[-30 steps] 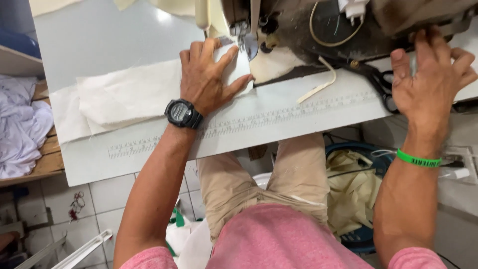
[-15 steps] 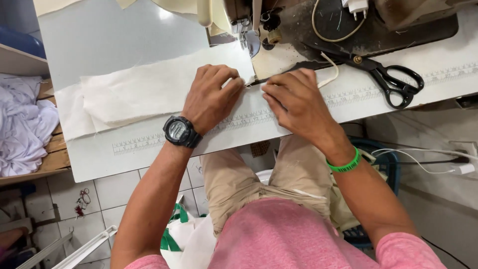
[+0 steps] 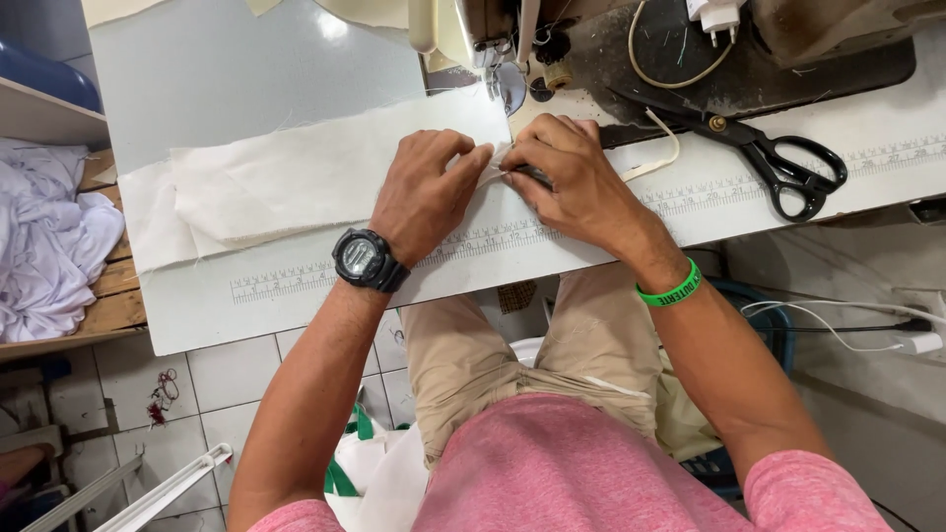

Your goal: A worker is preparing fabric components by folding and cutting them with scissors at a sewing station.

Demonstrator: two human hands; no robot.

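**Head view: both hands pinch the cloth edge by the needle**

The head camera looks down on a white sewing table with a ruler printed along its front edge. A long strip of cream cloth lies across it, running from the left side up to the sewing machine at the top.

The left hand, with a black watch on its wrist, lies on the cloth's right end, fingers curled and tips pressed on the fabric edge. The right hand, with a green band on its wrist, meets it from the other side. Its thumb and fingers are closed on the same edge, and something thin and dark shows between them; what it is cannot be told. The two hands touch at the fingertips, just below the machine's foot.

Black scissors lie shut on the table to the right, well apart from the hands, beside a cream cord. A heap of white fabric rests on a wooden shelf at the far left.
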